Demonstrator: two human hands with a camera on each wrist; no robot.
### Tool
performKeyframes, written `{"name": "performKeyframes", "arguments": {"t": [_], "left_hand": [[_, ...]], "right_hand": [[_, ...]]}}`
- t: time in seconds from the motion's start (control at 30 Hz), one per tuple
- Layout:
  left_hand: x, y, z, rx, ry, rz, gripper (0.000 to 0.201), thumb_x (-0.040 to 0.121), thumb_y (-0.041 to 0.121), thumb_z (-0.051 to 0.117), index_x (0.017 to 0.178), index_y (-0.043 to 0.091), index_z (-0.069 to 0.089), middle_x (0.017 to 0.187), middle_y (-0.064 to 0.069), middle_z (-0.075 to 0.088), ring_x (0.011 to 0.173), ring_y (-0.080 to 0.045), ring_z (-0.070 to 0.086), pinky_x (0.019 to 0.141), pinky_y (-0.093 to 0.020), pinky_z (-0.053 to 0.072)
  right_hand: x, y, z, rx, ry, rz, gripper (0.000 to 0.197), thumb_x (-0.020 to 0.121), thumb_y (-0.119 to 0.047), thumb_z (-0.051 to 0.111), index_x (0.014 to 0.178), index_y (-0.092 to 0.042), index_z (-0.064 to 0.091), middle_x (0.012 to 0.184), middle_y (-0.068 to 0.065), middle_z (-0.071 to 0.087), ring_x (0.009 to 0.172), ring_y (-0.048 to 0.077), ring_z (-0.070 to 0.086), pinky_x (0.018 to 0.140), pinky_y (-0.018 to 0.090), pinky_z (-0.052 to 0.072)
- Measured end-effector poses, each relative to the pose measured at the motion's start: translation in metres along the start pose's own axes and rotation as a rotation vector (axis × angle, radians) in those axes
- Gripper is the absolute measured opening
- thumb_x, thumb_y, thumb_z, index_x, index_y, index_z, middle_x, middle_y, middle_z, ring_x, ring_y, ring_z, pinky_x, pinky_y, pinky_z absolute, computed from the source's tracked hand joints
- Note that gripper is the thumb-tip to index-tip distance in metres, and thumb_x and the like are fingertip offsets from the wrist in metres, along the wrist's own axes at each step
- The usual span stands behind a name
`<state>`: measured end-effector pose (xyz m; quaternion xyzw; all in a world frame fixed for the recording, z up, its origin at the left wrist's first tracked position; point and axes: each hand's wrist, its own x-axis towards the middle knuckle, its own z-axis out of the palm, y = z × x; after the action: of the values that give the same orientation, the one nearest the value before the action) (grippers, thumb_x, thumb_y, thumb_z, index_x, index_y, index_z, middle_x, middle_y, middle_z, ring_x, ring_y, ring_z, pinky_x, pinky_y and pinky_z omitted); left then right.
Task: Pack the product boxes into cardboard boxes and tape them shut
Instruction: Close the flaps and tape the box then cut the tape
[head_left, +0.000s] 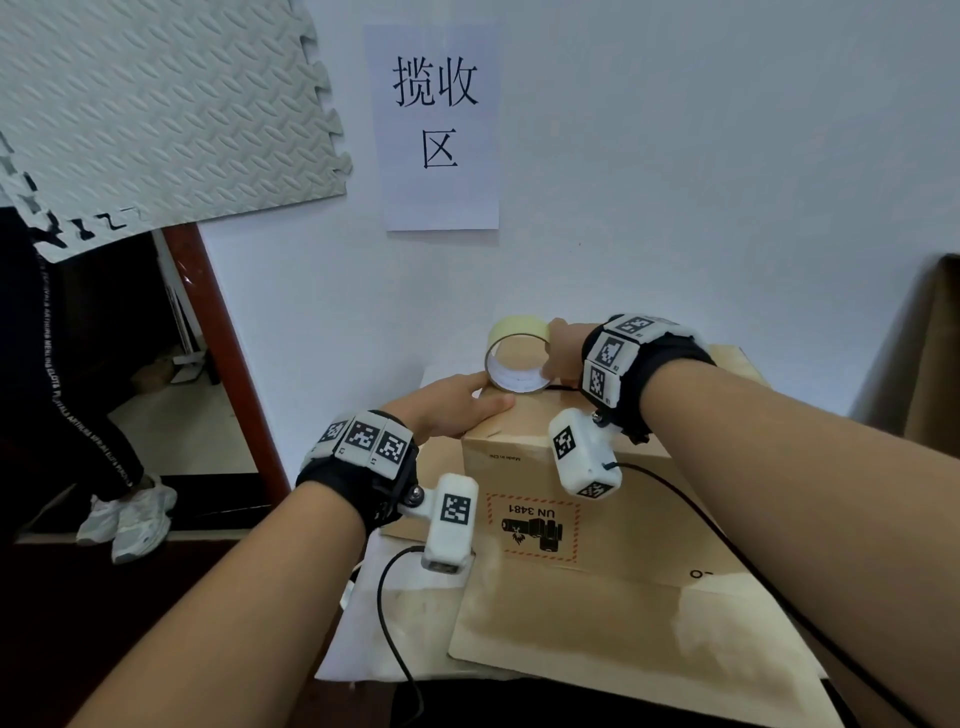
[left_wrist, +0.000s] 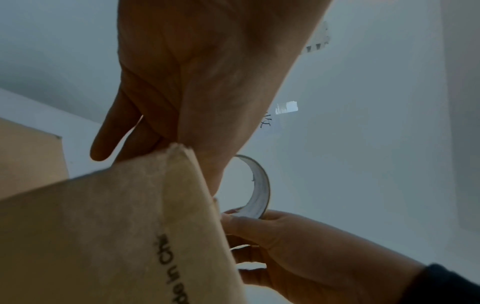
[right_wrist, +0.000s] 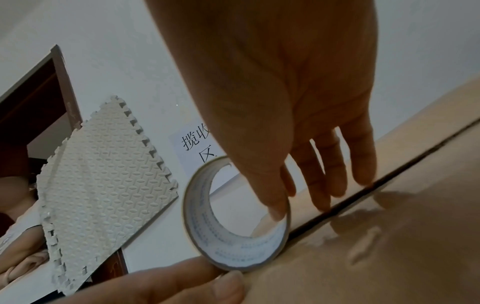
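My right hand (head_left: 558, 358) gripped the tape (head_left: 517, 358), a thin yellowish ring standing on the box (head_left: 597, 519) top's far left corner. My left hand (head_left: 452, 408) pressed flat, fingers straight, on smooth brown cardboard beside it.

The cardboard box (head_left: 597, 499) under my hands is plain brown card, matt and slightly fibrous, with a glossy strip of clear tape catching light along its top seam. The tape roll (head_left: 518, 362) is pale yellowish film, smooth and faintly shiny, wound on a paper core printed inside with small blue text. The foam mat (head_left: 156, 109) on the wall is grey, matt, embossed with raised oval bumps. The paper sign (head_left: 436, 130) is thin, white and flat. My wristbands are black cloth carrying white matt plastic blocks.
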<state>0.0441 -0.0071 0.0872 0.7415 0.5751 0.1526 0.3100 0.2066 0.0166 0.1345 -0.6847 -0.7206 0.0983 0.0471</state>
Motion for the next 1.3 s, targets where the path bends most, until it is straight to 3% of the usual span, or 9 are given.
{"name": "performKeyframes", "arguments": {"t": [0.2,0.37,0.5,0.6,0.73,0.87,0.97,1.17,1.3], "left_hand": [[0.004,0.015,0.002,0.265,0.03,-0.034,0.046,0.098,0.041,0.036,0.14,0.021,0.042,0.136,-0.006,0.05,0.11,-0.024,0.053,0.084,-0.029,0.044],[0.005,0.023,0.014,0.377,0.078,-0.073,0.047,0.098,0.037,0.028,0.138,0.017,0.041,0.134,-0.01,0.051,0.111,-0.027,0.052,0.081,-0.03,0.041],[0.002,0.024,0.02,0.305,0.104,-0.086,0.05,0.1,0.045,0.026,0.142,0.02,0.035,0.139,-0.01,0.047,0.113,-0.027,0.049,0.079,-0.03,0.041],[-0.004,0.024,0.02,0.212,0.101,-0.099,0.055,0.098,0.052,0.029,0.146,0.025,0.03,0.142,-0.009,0.044,0.115,-0.027,0.05,0.079,-0.031,0.047],[-0.006,0.025,0.021,0.055,0.097,-0.101,0.052,0.098,0.05,0.035,0.145,0.03,0.032,0.138,-0.009,0.046,0.112,-0.028,0.053,0.09,-0.044,0.052],[0.004,0.024,0.012,0.097,0.09,-0.096,0.054,0.097,0.05,0.037,0.147,0.028,0.032,0.143,-0.009,0.044,0.123,-0.029,0.049,0.103,-0.043,0.042],[0.018,0.028,0.001,0.153,0.078,-0.102,0.054,0.1,0.046,0.032,0.149,0.025,0.025,0.148,-0.011,0.038,0.131,-0.031,0.041,0.111,-0.042,0.031],[0.091,0.019,-0.022,0.349,0.15,-0.116,0.056,0.102,0.039,0.027,0.15,0.012,0.016,0.153,-0.017,0.028,0.137,-0.035,0.032,0.114,-0.044,0.022],[0.126,0.003,-0.015,0.42,0.126,-0.133,0.054,0.103,0.034,0.027,0.149,0.007,0.021,0.151,-0.02,0.03,0.137,-0.035,0.033,0.114,-0.042,0.023]], "right_hand": [[0.037,0.038,0.003,-0.101,-0.12,0.138,0.04,0.069,-0.052,0.077,0.069,-0.015,0.06,0.083,-0.006,0.063,0.089,0.024,0.061,0.073,0.024,0.043],[-0.027,0.05,-0.016,-0.138,-0.118,0.183,0.025,0.099,-0.013,0.035,0.101,-0.002,0.057,0.115,0.016,0.052,0.106,0.027,0.051,0.088,0.033,0.037],[-0.043,0.1,-0.013,-0.079,-0.122,0.232,0.015,0.097,-0.017,0.044,0.093,-0.01,0.056,0.123,0.016,0.053,0.102,0.021,0.048,0.094,0.033,0.042],[-0.062,0.136,-0.008,0.093,-0.004,0.258,0.021,0.09,-0.02,0.058,0.109,-0.012,0.061,0.13,0.013,0.056,0.109,0.026,0.055,0.074,0.027,0.045],[-0.082,0.159,-0.001,0.177,0.024,0.337,0.047,0.098,-0.027,0.042,0.141,-0.007,0.038,0.146,0.014,0.039,0.134,0.029,0.037,0.106,0.033,0.03],[-0.081,0.165,0.003,0.375,0.062,0.314,0.041,0.098,-0.005,0.033,0.138,0.001,0.04,0.145,0.019,0.038,0.134,0.032,0.037,0.111,0.033,0.028],[-0.073,0.163,0.009,0.566,0.091,0.302,0.035,0.093,0.003,0.03,0.123,0.003,0.048,0.127,0.019,0.049,0.128,0.036,0.043,0.108,0.039,0.034],[-0.057,0.153,0.014,0.762,0.137,0.271,0.047,0.093,0.002,0.031,0.139,-0.002,0.036,0.114,0.012,0.043,0.108,0.031,0.048,0.1,0.046,0.045],[-0.05,0.164,0.024,0.867,0.142,0.31,0.044,0.095,-0.007,0.03,0.135,-0.016,0.046,0.13,0.013,0.044,0.109,0.03,0.049,0.083,0.039,0.053]]}}
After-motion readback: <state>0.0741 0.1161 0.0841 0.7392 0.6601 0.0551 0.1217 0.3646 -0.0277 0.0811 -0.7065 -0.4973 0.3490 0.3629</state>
